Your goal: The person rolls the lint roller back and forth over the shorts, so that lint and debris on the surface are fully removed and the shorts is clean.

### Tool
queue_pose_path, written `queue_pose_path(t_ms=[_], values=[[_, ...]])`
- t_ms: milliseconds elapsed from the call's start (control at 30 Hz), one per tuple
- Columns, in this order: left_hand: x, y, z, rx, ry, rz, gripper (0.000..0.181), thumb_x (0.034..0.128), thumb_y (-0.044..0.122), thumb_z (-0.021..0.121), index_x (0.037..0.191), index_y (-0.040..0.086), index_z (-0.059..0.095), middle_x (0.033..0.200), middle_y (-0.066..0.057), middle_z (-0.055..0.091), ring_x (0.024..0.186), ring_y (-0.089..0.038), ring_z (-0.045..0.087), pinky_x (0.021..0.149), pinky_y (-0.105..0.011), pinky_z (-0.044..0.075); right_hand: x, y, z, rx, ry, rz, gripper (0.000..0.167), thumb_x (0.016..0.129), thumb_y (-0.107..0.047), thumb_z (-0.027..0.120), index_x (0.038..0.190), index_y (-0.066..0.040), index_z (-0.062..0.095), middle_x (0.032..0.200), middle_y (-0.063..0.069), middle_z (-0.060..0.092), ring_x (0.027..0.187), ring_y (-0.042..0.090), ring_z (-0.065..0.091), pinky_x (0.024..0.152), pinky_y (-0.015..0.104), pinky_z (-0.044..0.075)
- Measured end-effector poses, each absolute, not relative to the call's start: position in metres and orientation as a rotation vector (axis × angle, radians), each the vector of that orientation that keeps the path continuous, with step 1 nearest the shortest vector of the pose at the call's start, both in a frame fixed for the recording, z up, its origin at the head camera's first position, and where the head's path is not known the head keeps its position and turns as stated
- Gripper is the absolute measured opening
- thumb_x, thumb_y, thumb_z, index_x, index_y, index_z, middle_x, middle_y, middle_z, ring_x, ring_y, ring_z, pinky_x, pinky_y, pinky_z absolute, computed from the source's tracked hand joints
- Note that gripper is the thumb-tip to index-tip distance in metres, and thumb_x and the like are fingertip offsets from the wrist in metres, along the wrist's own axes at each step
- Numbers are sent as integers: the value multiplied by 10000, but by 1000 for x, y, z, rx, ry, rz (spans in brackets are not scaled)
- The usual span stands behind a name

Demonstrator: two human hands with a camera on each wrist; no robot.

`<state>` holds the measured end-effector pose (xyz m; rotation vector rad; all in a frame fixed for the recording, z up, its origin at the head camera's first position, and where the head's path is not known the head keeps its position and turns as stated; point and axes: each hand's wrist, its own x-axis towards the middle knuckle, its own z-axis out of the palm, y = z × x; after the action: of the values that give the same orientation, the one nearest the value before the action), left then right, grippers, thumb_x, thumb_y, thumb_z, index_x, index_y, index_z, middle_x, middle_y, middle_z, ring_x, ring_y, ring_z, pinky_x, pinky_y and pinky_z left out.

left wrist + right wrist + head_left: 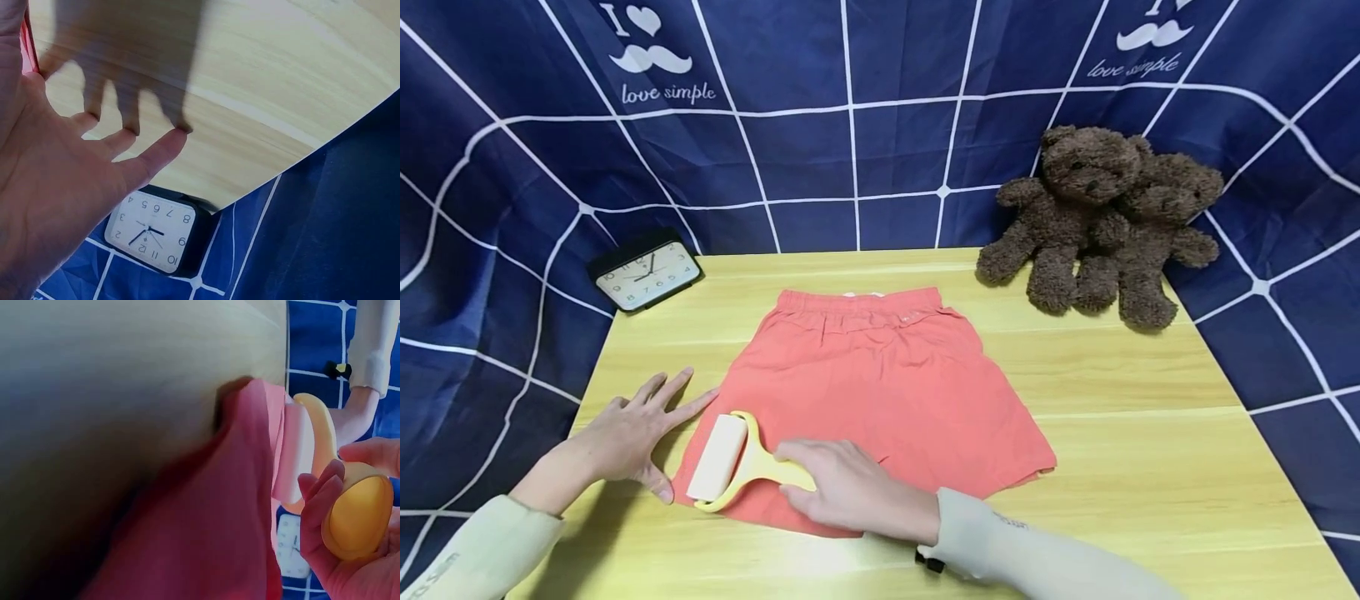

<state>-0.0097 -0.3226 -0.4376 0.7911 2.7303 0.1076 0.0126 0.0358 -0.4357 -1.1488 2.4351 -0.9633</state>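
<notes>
Coral-red shorts (880,392) lie flat on the wooden table, waistband toward the back wall. My right hand (857,487) grips the yellow handle of a lint roller (771,468), whose white cylinder (718,458) rests on the lower left leg of the shorts. In the right wrist view the fingers curl round the handle (357,515) of the roller. My left hand (625,429) is spread on the table at the left edge of the shorts, index fingertip and thumb at the cloth. In the left wrist view that hand (69,162) has its fingers extended and apart.
A black-framed clock (647,271) stands at the back left corner of the table (1150,467). Two brown teddy bears (1060,217) sit together at the back right. Dark blue cloth (805,158) with white grid lines covers the wall behind and both sides.
</notes>
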Motion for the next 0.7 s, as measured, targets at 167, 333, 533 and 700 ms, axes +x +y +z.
queue_pose_path(t_ms=[167, 333, 533, 700], values=[[-12, -319, -434, 752, 2700, 178, 1424, 543, 926, 797, 1733, 378, 238, 1674, -330, 257, 1425, -681, 374, 836, -816, 490, 11, 45, -433, -1163, 2437, -944, 305, 1014, -207, 740, 1316, -183, 701, 1162, -127, 711, 941, 2, 651, 779, 202, 528], [-11, -314, -431, 703, 2681, 207, 1336, 615, 866, 838, 1714, 342, 286, 1670, -354, 260, 1427, -712, 354, 844, -868, 453, 11, 46, -432, -1137, 2428, -917, 309, 1029, -240, 725, 1334, -207, 689, 1174, -143, 702, 934, 1, 646, 742, 199, 511], [-10, -310, -431, 738, 2720, 142, 1384, 587, 813, 859, 1722, 322, 238, 1655, -379, 282, 1392, -711, 400, 811, -812, 504, 12, 49, -431, -1135, 2435, -882, 320, 1038, -237, 723, 1355, -210, 689, 1205, -136, 707, 940, 26, 664, 765, 231, 533], [-9, -307, -431, 751, 2681, 219, 1341, 619, 676, 918, 1737, 388, 236, 1685, -363, 230, 1404, -724, 374, 813, -813, 503, 10, 50, -430, -1148, 2420, -896, 294, 1037, -233, 722, 1328, -218, 689, 1154, -155, 685, 890, 19, 627, 747, 210, 513]])
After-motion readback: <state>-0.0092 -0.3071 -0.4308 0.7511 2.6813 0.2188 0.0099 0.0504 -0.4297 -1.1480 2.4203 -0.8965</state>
